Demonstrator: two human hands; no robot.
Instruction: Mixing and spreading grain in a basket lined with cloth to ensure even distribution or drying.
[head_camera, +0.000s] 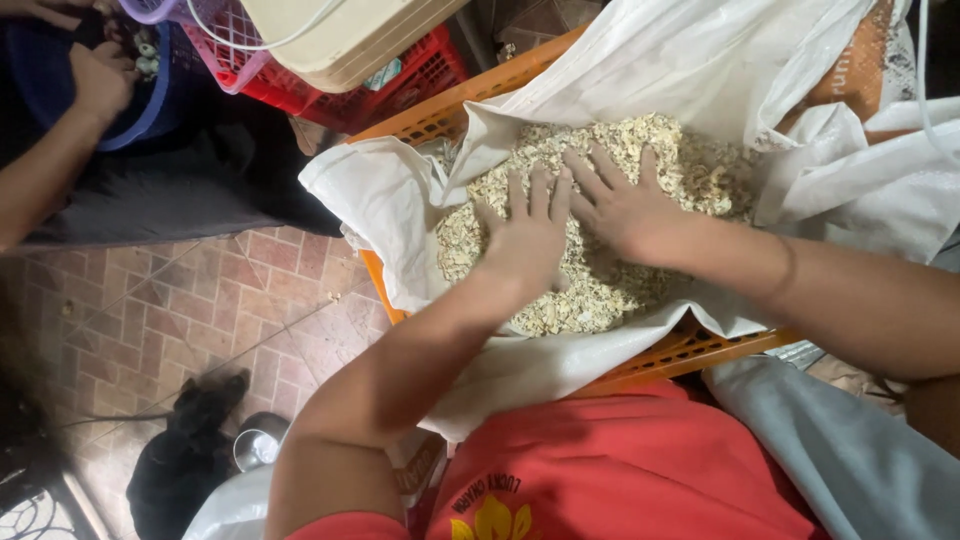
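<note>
So the pale chopped flakes (590, 290) are heaped in a white cloth sack (390, 210) that lines an orange plastic crate (690, 350), right in front of the person's red shirt (620, 470). Both hands lie flat on top of the pile, fingers spread, palms down, gripping nothing. The left hand (528, 235) sits toward the left-middle of the heap and the right hand (620, 205) is just beside it, a bit further up, fingertips nearly touching its neighbour. Neither is really nearer, since both are already on the stuff. The heap runs longest from the near rim up and away toward the far folded cloth.

Room-wise it's kinda boxed in: the sack's folded edge rises on the left and a big flap of it drapes over the right and far side, so the open patch of flakes is only a little wider than the two hands together. Beyond the crate on the left is tiled floor (200, 300), well apart. Up top there are red baskets (400, 80) and another person's arm (60, 130) at a blue tub (150, 105), not close to the hands.
</note>
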